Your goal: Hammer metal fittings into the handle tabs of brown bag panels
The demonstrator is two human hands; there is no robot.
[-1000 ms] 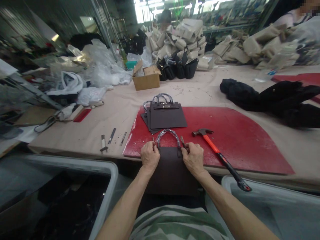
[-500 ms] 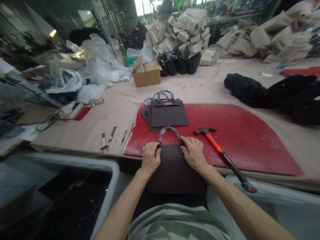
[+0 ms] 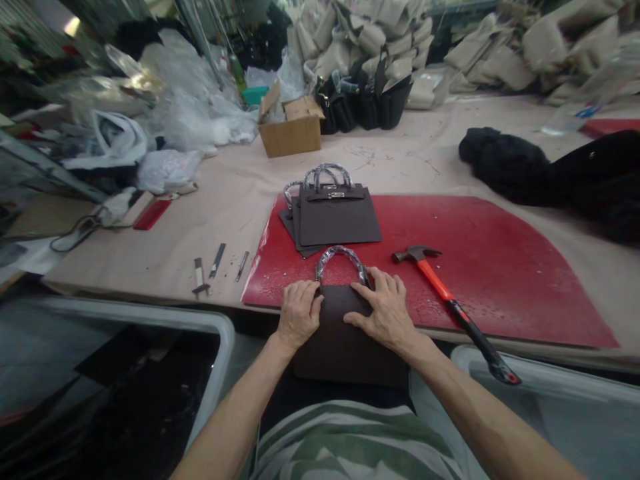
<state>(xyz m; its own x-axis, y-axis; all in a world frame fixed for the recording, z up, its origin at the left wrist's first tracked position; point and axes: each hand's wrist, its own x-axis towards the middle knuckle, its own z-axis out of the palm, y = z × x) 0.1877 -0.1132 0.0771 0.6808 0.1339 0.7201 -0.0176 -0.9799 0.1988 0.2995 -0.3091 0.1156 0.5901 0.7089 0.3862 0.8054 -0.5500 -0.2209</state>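
Note:
A dark brown handbag panel (image 3: 345, 347) with a plastic-wrapped handle (image 3: 341, 253) hangs over the table's front edge, close to my body. At its upper left corner, by the foot of the handle, my left hand (image 3: 300, 310) is closed on the panel. My right hand (image 3: 383, 307) rests on the upper right, its fingers spread and its thumb lying flat on the brown face. Just beyond lies a small stack of similar handbag panels (image 3: 340, 223) with wrapped handles and a metal clasp. A claw hammer (image 3: 435, 280) with an orange and black handle lies to the right.
A red board (image 3: 480, 267) covers the table front. Small hand tools (image 3: 217, 260) lie to its left. Farther back stand a cardboard box (image 3: 291, 137), black bags (image 3: 367, 107) and beige bundles (image 3: 350, 33). Black cloth (image 3: 510, 163) lies at right. Bins (image 3: 227, 333) flank me below.
My right hand has loosened from the panel's upper corner; its fingers have spread and its thumb has moved left onto the face. My left hand keeps its hold. The view has tilted down slightly.

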